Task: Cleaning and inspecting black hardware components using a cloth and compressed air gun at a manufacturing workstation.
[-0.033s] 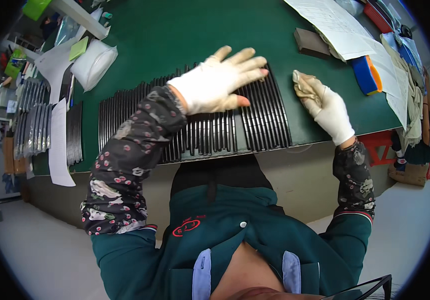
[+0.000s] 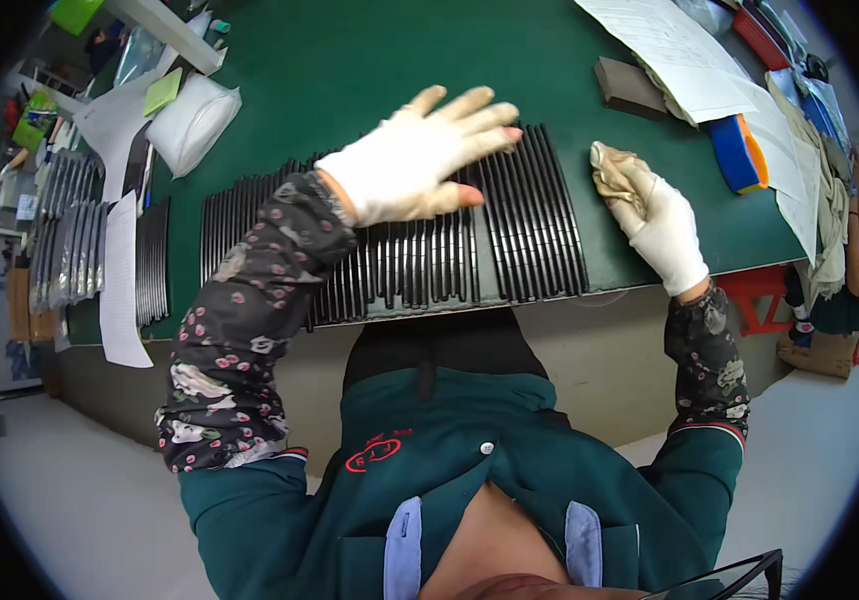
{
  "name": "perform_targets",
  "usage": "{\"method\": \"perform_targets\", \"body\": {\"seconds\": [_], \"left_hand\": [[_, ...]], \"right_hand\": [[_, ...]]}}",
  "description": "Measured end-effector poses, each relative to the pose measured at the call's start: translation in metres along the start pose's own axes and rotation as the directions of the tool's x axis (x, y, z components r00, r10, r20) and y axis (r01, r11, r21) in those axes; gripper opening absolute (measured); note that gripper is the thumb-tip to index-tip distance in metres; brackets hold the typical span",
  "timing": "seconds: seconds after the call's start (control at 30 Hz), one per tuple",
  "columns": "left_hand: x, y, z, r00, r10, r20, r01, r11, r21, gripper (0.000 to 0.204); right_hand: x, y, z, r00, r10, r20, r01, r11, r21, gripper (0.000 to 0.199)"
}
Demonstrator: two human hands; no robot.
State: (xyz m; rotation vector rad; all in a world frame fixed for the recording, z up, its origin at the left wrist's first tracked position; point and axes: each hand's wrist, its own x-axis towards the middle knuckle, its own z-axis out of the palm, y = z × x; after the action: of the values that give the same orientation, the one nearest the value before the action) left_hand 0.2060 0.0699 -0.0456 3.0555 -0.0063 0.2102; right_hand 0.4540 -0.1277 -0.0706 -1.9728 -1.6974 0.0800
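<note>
At the far left, dark pieces in clear sleeves (image 2: pixel 80 250), stacked close together. Just right of those, a long white paper strip (image 2: pixel 122 285), hanging past the near edge of the green surface (image 2: pixel 300 60), with a slim stack of dark rods (image 2: pixel 153 260) close along its right side. Farther back, a puffed white pouch (image 2: pixel 193 122), with a light green pad (image 2: pixel 162 92) at its upper left.

Next, along the near edge, the main row of black rods (image 2: pixel 425 265), laid side by side, near ends uneven, partly hidden behind the flowered sleeve (image 2: pixel 240 310) of the left forearm. Over the middle of this row, the left hand (image 2: pixel 405 165) in a white glove: palm down, grip apart, fingers fanned toward the upper right, thumb stretched out to the right with its tip bare. Right of a narrow gap, a second group of black rods (image 2: pixel 538 225), tightly packed, far ends near the left fingertips.

Farther right, beside that group and apart from it, the right hand (image 2: pixel 668 230), also gloved in white: grip together, clamped on what seems to be a crumpled, stained cloth (image 2: pixel 612 168), hard to separate from the glove's fingers. Beyond, a brown block (image 2: pixel 632 87) beside overlapping papers (image 2: pixel 670 50), then a blue-and-orange sponge (image 2: pixel 738 153).
</note>
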Motion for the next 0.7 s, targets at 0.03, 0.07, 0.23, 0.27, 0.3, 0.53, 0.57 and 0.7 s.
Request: {"method": "perform_targets", "body": {"seconds": [0.03,0.07,0.23,0.27,0.3,0.53,0.57,0.7], "left_hand": [[-0.018,-0.007,-0.006,0.999,-0.036,-0.001,0.036,0.999,0.005,0.076],[-0.036,-0.013,-0.008,0.997,-0.074,0.017,0.074,0.997,-0.010,0.080],[-0.066,-0.005,0.008,0.983,-0.144,0.112,0.120,0.973,0.198,0.067],[-0.061,-0.002,0.010,0.983,-0.162,0.089,0.143,0.972,0.185,0.065],[-0.056,0.000,0.011,0.982,-0.179,0.065,0.166,0.971,0.171,0.064],[-0.037,0.008,0.007,0.987,-0.163,0.000,0.162,0.984,0.080,0.062],[-0.039,0.009,0.005,0.987,-0.159,0.013,0.157,0.985,0.069,0.063],[-0.046,0.014,0.007,0.978,-0.201,0.058,0.197,0.978,0.062,0.065]], "right_hand": [[0.001,-0.002,0.004,0.997,-0.062,-0.035,0.059,0.995,-0.078,0.031],[0.003,-0.007,0.008,0.997,-0.074,-0.027,0.072,0.995,-0.065,0.031],[0.018,-0.032,0.020,0.988,-0.152,0.010,0.152,0.983,-0.100,0.032],[0.018,-0.036,0.020,0.991,-0.136,0.022,0.137,0.977,-0.166,0.033],[0.020,-0.036,0.019,0.990,-0.138,0.024,0.140,0.976,-0.167,0.033],[0.021,-0.026,0.008,0.980,-0.176,-0.093,0.177,0.984,-0.001,0.028],[0.024,-0.019,0.010,0.981,-0.168,-0.102,0.172,0.985,0.032,0.026],[0.056,-0.021,0.012,0.964,-0.035,-0.264,0.075,0.987,0.145,0.029]]}}
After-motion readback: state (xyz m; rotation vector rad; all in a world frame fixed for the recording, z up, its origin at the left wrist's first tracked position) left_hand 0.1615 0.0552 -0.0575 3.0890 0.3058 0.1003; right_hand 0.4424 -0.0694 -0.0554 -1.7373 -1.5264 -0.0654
